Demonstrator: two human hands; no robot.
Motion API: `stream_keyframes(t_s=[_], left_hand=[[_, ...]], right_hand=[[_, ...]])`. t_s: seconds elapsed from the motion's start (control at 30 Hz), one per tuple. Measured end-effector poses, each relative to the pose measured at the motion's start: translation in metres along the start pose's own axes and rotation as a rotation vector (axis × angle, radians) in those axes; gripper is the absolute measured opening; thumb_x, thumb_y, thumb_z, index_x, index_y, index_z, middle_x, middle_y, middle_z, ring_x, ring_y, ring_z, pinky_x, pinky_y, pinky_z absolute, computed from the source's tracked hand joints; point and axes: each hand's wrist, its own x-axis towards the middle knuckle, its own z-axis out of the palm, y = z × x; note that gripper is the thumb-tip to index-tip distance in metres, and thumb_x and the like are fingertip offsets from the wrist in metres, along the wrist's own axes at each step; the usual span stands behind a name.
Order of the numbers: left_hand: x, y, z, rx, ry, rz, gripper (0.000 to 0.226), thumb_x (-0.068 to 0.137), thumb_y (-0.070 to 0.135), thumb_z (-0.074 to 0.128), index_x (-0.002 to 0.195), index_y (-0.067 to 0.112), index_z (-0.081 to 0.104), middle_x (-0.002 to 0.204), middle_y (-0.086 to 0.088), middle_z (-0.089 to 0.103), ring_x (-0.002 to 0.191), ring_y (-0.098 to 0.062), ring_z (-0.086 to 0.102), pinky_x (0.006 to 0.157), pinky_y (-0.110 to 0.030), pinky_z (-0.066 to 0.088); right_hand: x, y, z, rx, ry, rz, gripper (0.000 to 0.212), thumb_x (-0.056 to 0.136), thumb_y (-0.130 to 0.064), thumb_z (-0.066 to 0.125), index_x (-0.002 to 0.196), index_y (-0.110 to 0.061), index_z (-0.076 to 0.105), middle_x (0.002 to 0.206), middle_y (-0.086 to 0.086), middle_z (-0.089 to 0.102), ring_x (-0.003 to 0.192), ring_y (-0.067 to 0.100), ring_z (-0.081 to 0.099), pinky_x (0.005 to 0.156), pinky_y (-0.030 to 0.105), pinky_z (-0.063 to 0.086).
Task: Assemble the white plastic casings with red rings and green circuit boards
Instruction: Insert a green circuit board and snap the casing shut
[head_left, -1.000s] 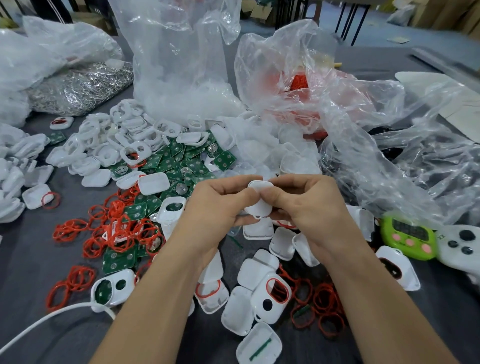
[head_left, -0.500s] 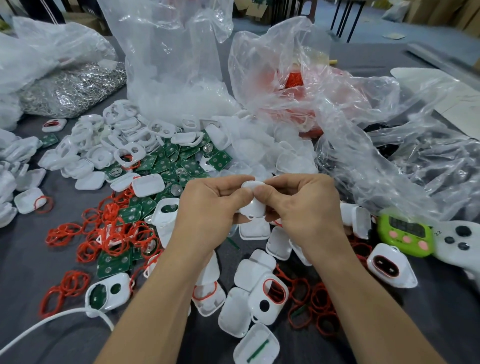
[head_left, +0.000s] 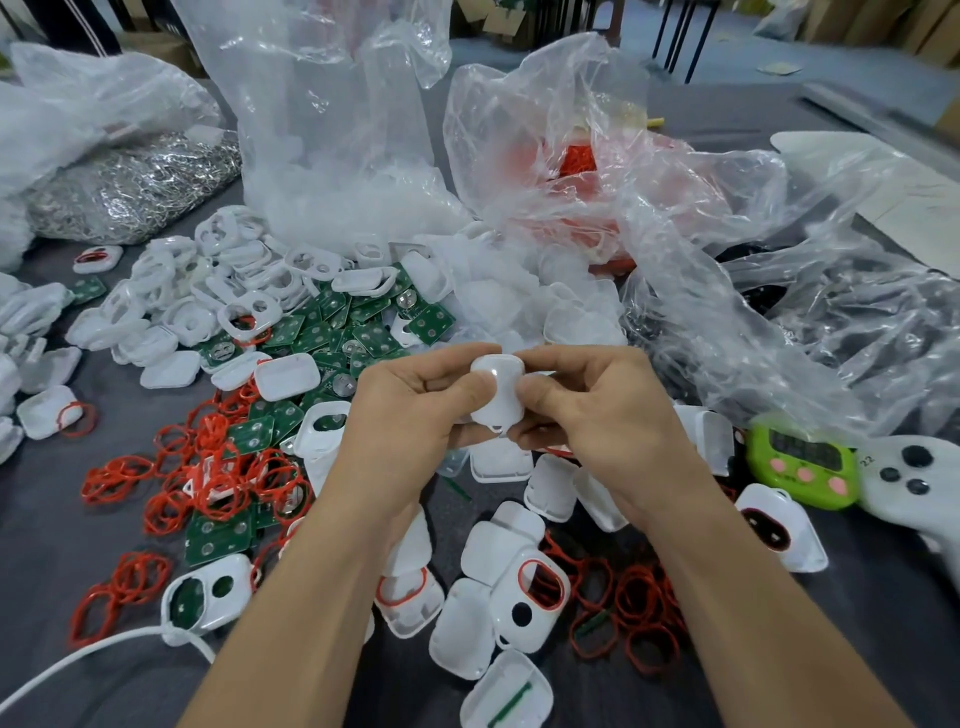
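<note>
Fingers (head_left: 441, 362) of our left hand (head_left: 405, 421) and right hand (head_left: 602, 415) curl around one white casing (head_left: 497, 397), pinch it from both sides. We hold it above bench (head_left: 36, 566), over loose casings (head_left: 501, 551). Red rings (head_left: 223, 467) and green circuit boards (head_left: 332, 332) lie in heaps on bench at our left.

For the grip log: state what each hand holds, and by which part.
Both hold one white casing. The left hand pinches its left edge and the right hand pinches its right edge, thumbs on the near face.
</note>
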Motion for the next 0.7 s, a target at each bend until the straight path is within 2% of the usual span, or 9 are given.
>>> stream_keyframes(t_s=[0.13, 0.23, 0.37, 0.43, 0.5, 0.57, 0.63, 0.7], left_hand=[[0.0, -0.002, -0.001, 0.055, 0.002, 0.014, 0.022, 0.093, -0.003, 0.067, 0.104, 0.013, 0.077, 0.093, -0.008, 0.08, 0.08, -0.02, 0.077, 0.066, -0.029, 0.063], [-0.001, -0.004, 0.0, 0.083, 0.011, 0.037, 0.023, 0.092, -0.001, 0.068, 0.104, 0.016, 0.078, 0.093, -0.007, 0.081, 0.081, -0.02, 0.077, 0.067, -0.03, 0.063], [-0.002, -0.004, 0.003, 0.068, 0.028, 0.071, 0.023, 0.092, -0.002, 0.069, 0.103, 0.015, 0.079, 0.09, -0.007, 0.08, 0.076, -0.017, 0.077, 0.062, -0.024, 0.06], [-0.002, -0.003, 0.003, 0.046, 0.049, 0.064, 0.023, 0.091, -0.003, 0.07, 0.101, 0.015, 0.079, 0.088, -0.007, 0.08, 0.073, -0.016, 0.077, 0.06, -0.022, 0.059], [-0.002, -0.003, 0.004, 0.026, 0.065, 0.045, 0.022, 0.09, -0.003, 0.07, 0.1, 0.014, 0.079, 0.089, -0.007, 0.08, 0.074, -0.017, 0.077, 0.06, -0.023, 0.059], [-0.002, -0.002, 0.003, 0.018, 0.064, 0.022, 0.021, 0.091, -0.001, 0.07, 0.103, 0.013, 0.079, 0.091, -0.008, 0.08, 0.076, -0.018, 0.077, 0.062, -0.025, 0.06], [-0.002, -0.002, 0.002, 0.025, 0.065, 0.007, 0.02, 0.092, 0.001, 0.07, 0.105, 0.013, 0.079, 0.091, -0.008, 0.08, 0.077, -0.018, 0.076, 0.063, -0.026, 0.06], [-0.002, -0.002, -0.001, 0.09, 0.052, 0.008, 0.021, 0.09, 0.008, 0.075, 0.105, 0.021, 0.08, 0.09, -0.006, 0.08, 0.077, -0.018, 0.076, 0.064, -0.026, 0.06]], right_hand=[[0.002, 0.005, 0.005, -0.115, 0.113, -0.026, 0.039, 0.09, -0.004, 0.07, 0.074, -0.037, 0.081, 0.067, 0.004, 0.076, 0.053, 0.019, 0.068, 0.058, 0.035, 0.059], [0.001, 0.007, 0.006, -0.16, 0.174, -0.049, 0.031, 0.088, -0.009, 0.072, 0.076, -0.036, 0.081, 0.061, -0.002, 0.074, 0.049, 0.015, 0.067, 0.056, 0.03, 0.055], [0.001, 0.007, 0.007, -0.211, 0.218, -0.089, 0.025, 0.088, -0.014, 0.072, 0.083, -0.037, 0.082, 0.063, -0.007, 0.074, 0.051, 0.011, 0.069, 0.054, 0.023, 0.056], [0.002, 0.005, 0.005, -0.169, 0.163, -0.044, 0.021, 0.091, -0.013, 0.072, 0.087, -0.031, 0.082, 0.069, -0.001, 0.077, 0.057, 0.017, 0.072, 0.057, 0.027, 0.06], [0.002, 0.001, 0.001, -0.048, 0.028, 0.033, 0.017, 0.094, -0.01, 0.07, 0.091, -0.023, 0.08, 0.077, 0.011, 0.078, 0.064, 0.025, 0.074, 0.062, 0.031, 0.062], [0.001, -0.001, -0.003, 0.014, -0.091, 0.07, 0.022, 0.095, -0.002, 0.066, 0.1, -0.02, 0.077, 0.083, 0.018, 0.078, 0.068, 0.027, 0.074, 0.065, 0.03, 0.062], [0.0, -0.002, -0.005, 0.004, -0.14, 0.06, 0.029, 0.092, 0.005, 0.064, 0.105, -0.018, 0.076, 0.083, 0.018, 0.078, 0.068, 0.026, 0.074, 0.066, 0.028, 0.062], [0.001, -0.003, -0.006, 0.01, -0.138, 0.047, 0.031, 0.092, 0.006, 0.063, 0.107, -0.018, 0.076, 0.082, 0.018, 0.078, 0.066, 0.024, 0.074, 0.065, 0.027, 0.061]])
